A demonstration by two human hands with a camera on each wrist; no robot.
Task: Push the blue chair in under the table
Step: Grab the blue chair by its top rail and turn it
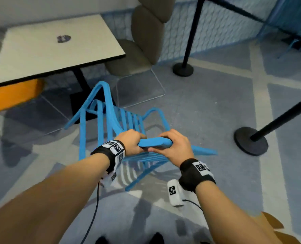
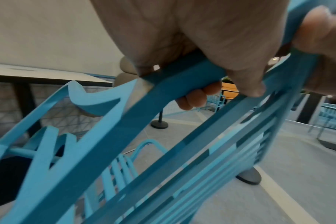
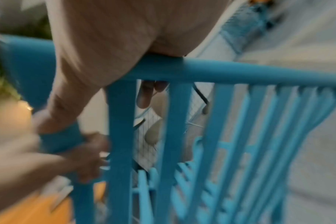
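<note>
The blue slatted chair [image 1: 121, 120] stands on the floor a little short of the white square table [image 1: 40, 50], its arms pointing toward the table's black pedestal. Both hands grip the chair's top back rail [image 1: 155, 143]. My left hand [image 1: 132, 143] curls round the rail's left part, and my right hand [image 1: 174, 145] wraps round its right part. The left wrist view shows my left hand [image 2: 211, 53] with fingers [image 2: 194, 97] curled under the rail [image 2: 163, 94]. In the right wrist view my right hand [image 3: 105, 53] covers the rail [image 3: 220, 71], slats below.
A beige padded chair [image 1: 142, 41] stands beyond the table's right side, an orange chair [image 1: 8, 95] at its left. Black stanchion bases [image 1: 183, 69] [image 1: 251, 140] stand on the grey floor to the right. A blue mesh fence [image 1: 216, 29] runs behind.
</note>
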